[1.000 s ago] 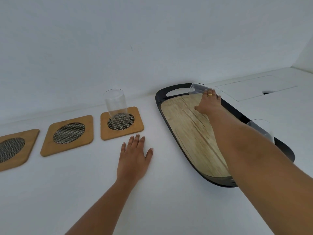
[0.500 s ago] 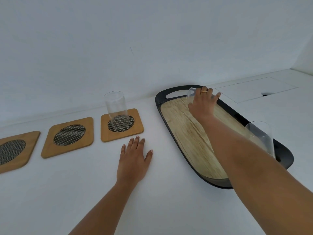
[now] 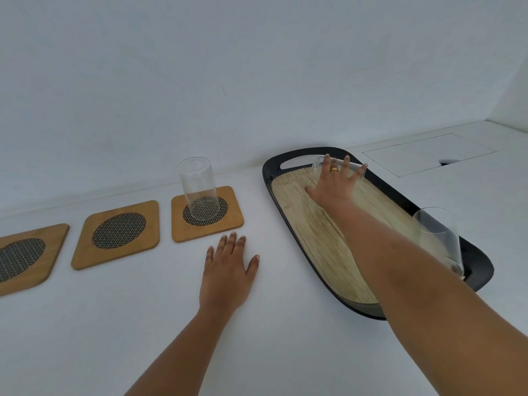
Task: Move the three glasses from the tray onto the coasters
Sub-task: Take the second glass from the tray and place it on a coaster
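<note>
A black oval tray (image 3: 268, 178) with a wood-look floor lies on the white counter at right. Two clear glasses stand on it: one at the far end (image 3: 316, 170), mostly hidden by my right hand (image 3: 334, 187), and one at the near right (image 3: 437, 235) behind my forearm. My right hand lies against the far glass with fingers spread; I see no closed grip. A third glass (image 3: 197, 190) stands upright on the right coaster (image 3: 228, 227). The middle coaster (image 3: 85, 252) and left coaster (image 3: 54, 244) are bare. My left hand (image 3: 228, 270) rests flat on the counter, holding nothing.
A white wall rises close behind the coasters and tray. A recessed rectangular panel (image 3: 428, 152) with a small dark notch sits in the counter beyond the tray. The left coaster is cut off by the frame's edge.
My right hand has shifted over the far glass and its fingers have spread wider. The view has tilted slightly. My left hand and the other glasses have not moved.
</note>
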Motion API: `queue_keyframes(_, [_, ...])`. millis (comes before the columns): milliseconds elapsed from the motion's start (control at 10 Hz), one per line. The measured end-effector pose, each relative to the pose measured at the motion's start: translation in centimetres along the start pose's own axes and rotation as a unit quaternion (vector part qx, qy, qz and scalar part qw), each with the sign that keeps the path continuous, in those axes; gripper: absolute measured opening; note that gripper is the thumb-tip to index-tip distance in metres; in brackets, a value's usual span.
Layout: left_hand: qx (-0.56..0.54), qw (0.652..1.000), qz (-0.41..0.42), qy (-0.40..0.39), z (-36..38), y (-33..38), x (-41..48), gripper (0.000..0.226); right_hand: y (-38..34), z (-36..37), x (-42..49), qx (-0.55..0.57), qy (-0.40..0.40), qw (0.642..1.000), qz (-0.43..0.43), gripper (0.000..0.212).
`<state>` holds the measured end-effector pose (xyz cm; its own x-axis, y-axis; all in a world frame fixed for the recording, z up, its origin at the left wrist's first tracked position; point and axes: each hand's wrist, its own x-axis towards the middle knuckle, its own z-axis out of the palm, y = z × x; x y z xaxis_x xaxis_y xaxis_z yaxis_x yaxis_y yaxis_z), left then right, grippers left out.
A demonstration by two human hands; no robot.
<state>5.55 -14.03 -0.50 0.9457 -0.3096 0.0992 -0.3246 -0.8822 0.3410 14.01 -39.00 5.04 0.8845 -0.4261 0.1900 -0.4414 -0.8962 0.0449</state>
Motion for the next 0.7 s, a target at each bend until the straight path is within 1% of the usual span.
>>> queue_keyframes(100, [0.000,1.000,0.000,0.000,0.0,0.0,0.0,0.058,-0.2,-0.9,-0.3,0.023,0.088,0.996,-0.011,0.070])
queue_keyframes(200, [0.001,1.000,0.001,0.001,0.0,0.0,0.0,0.058,-0.2,-1.4,-0.4,0.026,0.136,0.990,-0.020,0.064])
queue_keyframes(300, [-0.001,1.000,0.000,0.002,0.0,0.0,0.0,0.058,-0.2,-1.1,-0.8,0.020,0.137,0.990,-0.017,0.068])
queue_keyframes(400, [-0.005,1.000,0.000,0.000,0.0,0.0,0.0,0.058,-0.3,-0.9,-1.1,0.017,0.086,0.996,-0.017,0.080])
queue_keyframes(500, [-0.007,1.000,0.000,-0.003,0.0,0.0,-0.1,0.058,-0.3,-0.6,-1.4,0.019,0.035,0.999,-0.015,0.088])
queue_keyframes(600, [-0.007,1.000,0.001,-0.002,-0.1,0.0,-0.2,0.057,-0.3,-0.6,-2.2,0.016,-0.015,1.000,-0.011,0.084])
queue_keyframes(700, [-0.007,1.000,0.001,0.002,-0.1,0.0,-0.3,0.056,-0.5,-0.9,-3.1,0.006,-0.040,0.999,-0.011,0.076])
